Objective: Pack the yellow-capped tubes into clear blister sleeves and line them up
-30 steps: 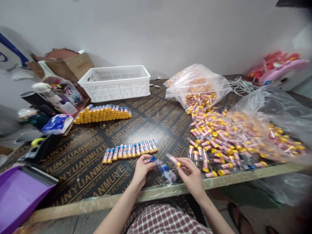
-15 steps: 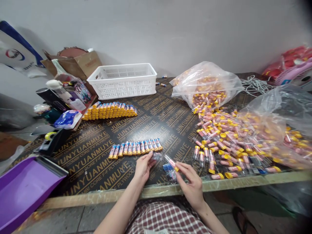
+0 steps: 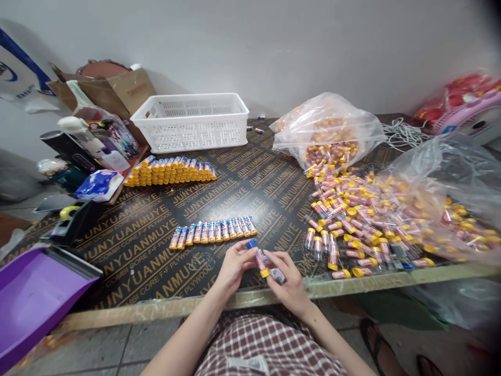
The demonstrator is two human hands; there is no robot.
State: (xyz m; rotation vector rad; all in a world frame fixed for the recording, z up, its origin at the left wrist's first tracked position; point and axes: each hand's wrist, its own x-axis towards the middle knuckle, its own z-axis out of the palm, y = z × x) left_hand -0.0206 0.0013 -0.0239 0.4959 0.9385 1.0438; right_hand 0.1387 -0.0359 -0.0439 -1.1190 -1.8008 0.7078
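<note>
Between my two hands is a small clear tube (image 3: pixel 262 264) with a yellow cap and pinkish contents, its capped end pointing toward me. My left hand (image 3: pixel 235 265) is closed on the tube from the left, and a small blue printed piece (image 3: pixel 251 244) shows at its fingertips. My right hand (image 3: pixel 288 282) closes on the tube from the right, its fingers partly hiding a blue wrap. A small printed stack (image 3: pixel 278 275) is partly visible beside my right fingers. Just beyond my hands lies a row of blue-wrapped tubes (image 3: pixel 213 231) with yellow caps.
Stacked wrapped tubes (image 3: pixel 168 171) lie before a white basket (image 3: pixel 191 130). At right, a loose pile of tubes (image 3: pixel 352 214) spills from a clear plastic bag (image 3: pixel 329 120). A purple dustpan (image 3: pixel 43 303), a black tape dispenser (image 3: pixel 70 224) and a pink fan (image 3: pixel 469 115) stand at the sides.
My hands have come together, and the tube in my right hand has turned, cap toward me, and now meets my left fingers. The view has shifted slightly.
</note>
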